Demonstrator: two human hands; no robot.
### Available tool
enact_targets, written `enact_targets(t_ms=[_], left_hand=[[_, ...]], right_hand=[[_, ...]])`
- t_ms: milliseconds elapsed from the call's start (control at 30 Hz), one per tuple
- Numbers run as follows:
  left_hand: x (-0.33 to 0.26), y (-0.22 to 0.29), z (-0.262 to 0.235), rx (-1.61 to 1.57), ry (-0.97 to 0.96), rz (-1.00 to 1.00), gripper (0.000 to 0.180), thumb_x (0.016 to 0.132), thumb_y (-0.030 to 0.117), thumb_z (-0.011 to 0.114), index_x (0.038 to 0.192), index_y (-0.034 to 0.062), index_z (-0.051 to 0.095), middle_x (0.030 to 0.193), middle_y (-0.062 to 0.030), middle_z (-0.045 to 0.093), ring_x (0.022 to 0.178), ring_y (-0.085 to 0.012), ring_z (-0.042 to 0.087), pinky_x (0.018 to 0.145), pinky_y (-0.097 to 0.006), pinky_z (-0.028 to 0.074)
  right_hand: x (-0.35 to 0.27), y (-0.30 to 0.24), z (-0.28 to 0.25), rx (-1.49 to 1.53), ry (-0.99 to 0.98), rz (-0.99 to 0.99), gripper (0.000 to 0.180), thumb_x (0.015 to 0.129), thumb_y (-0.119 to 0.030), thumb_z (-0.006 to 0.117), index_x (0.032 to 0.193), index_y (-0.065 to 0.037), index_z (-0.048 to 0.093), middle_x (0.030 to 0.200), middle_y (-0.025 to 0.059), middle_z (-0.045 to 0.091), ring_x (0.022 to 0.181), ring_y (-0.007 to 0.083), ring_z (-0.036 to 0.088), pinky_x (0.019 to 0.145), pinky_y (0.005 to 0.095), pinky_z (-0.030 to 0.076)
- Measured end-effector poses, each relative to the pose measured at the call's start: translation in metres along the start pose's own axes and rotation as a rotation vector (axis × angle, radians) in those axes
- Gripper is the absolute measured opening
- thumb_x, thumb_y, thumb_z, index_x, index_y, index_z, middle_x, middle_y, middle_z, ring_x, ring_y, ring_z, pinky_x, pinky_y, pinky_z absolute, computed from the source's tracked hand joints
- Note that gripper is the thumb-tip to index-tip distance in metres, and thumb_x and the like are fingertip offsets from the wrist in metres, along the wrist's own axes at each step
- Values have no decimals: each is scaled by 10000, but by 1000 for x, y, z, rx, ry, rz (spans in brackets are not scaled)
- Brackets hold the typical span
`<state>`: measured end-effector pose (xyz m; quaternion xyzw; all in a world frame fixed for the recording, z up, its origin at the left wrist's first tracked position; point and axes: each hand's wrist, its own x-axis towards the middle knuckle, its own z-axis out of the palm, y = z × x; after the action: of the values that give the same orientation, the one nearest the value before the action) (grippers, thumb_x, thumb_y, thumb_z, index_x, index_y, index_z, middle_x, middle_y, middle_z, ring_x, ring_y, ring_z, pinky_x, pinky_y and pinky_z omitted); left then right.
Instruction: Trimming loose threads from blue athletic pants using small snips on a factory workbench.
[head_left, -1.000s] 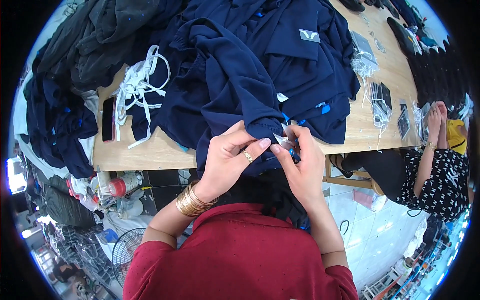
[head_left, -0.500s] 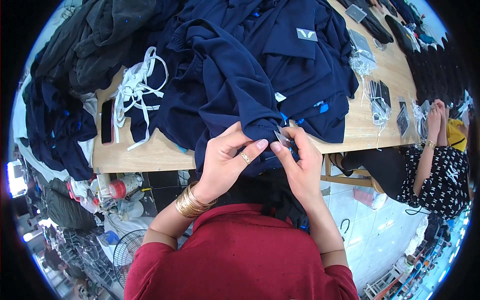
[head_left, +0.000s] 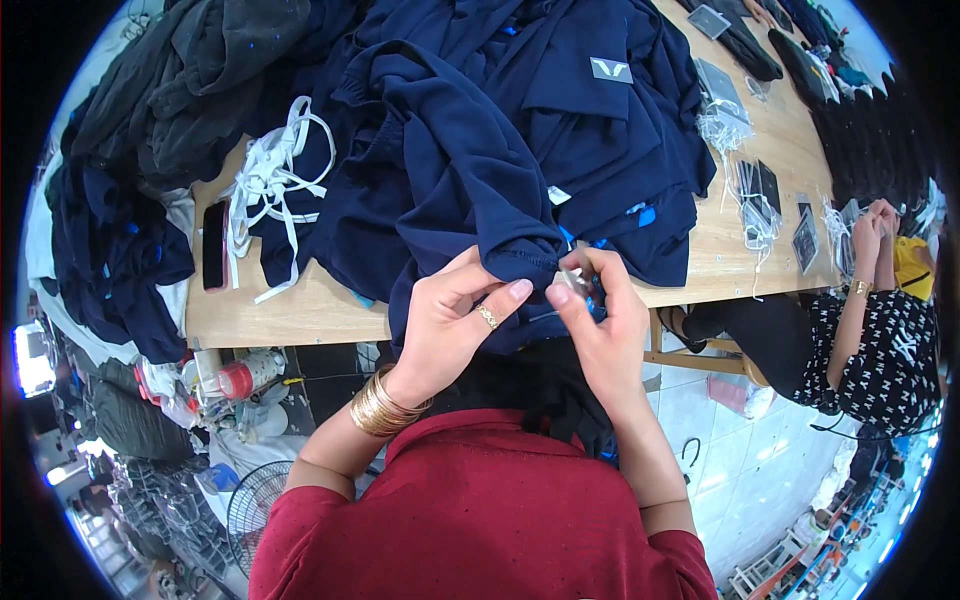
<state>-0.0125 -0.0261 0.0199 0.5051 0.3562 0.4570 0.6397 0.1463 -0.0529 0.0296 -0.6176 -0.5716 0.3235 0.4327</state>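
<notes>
A navy blue garment (head_left: 450, 140) hangs over the table's near edge, its gathered cuff turned toward me. My left hand (head_left: 450, 315) pinches this cuff between thumb and fingers. Just right of the cuff, my right hand (head_left: 607, 325) is closed on small metal thread snips (head_left: 573, 279), largely covered by the fingers. The snips sit close to the cuff's edge; whether they touch the cloth I cannot tell. A small white label (head_left: 558, 196) and bits of bright blue show on the fabric just beyond my hands.
More navy garments pile up on the wooden table (head_left: 290, 325). To the left lie a tangle of white cords (head_left: 285, 170), a phone (head_left: 215, 245) and dark grey clothing (head_left: 190, 90). Corded tags (head_left: 758, 195) lie to the right, near a seated person (head_left: 885, 340). A fan (head_left: 260, 510) stands below left.
The snips have turned in my right hand: the pointed blade seen before is now mostly behind the fingers. My left hand keeps its pinch on the cuff, almost unmoved.
</notes>
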Motion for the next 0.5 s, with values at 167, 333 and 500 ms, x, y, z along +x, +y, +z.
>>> enact_targets(t_ms=[167, 333, 500], left_hand=[[1, 0, -1, -16, 18, -15, 178, 843, 33, 597, 1000, -45, 624, 962, -60, 561, 874, -113, 543, 782, -228, 432], [1, -2, -2, 19, 40, -49, 192, 853, 95, 588, 969, -53, 625, 917, -76, 594, 846, -142, 594, 804, -271, 479], [2, -3, -2, 6, 28, -23, 189, 854, 86, 583, 974, -53, 624, 928, -79, 595, 856, -148, 596, 812, -275, 480]], right_hand=[[-3, 5, 3, 56, 25, -39, 297, 784, -223, 672, 970, -25, 551, 807, 71, 565, 699, 170, 517, 659, 277, 429], [0, 8, 0, -128, 55, -128, 302, 770, -232, 683, 959, -32, 561, 733, 63, 531, 654, 179, 497, 618, 291, 396], [2, 5, -2, -178, 46, -117, 297, 766, -232, 686, 950, -34, 564, 708, 58, 519, 637, 180, 488, 613, 298, 382]])
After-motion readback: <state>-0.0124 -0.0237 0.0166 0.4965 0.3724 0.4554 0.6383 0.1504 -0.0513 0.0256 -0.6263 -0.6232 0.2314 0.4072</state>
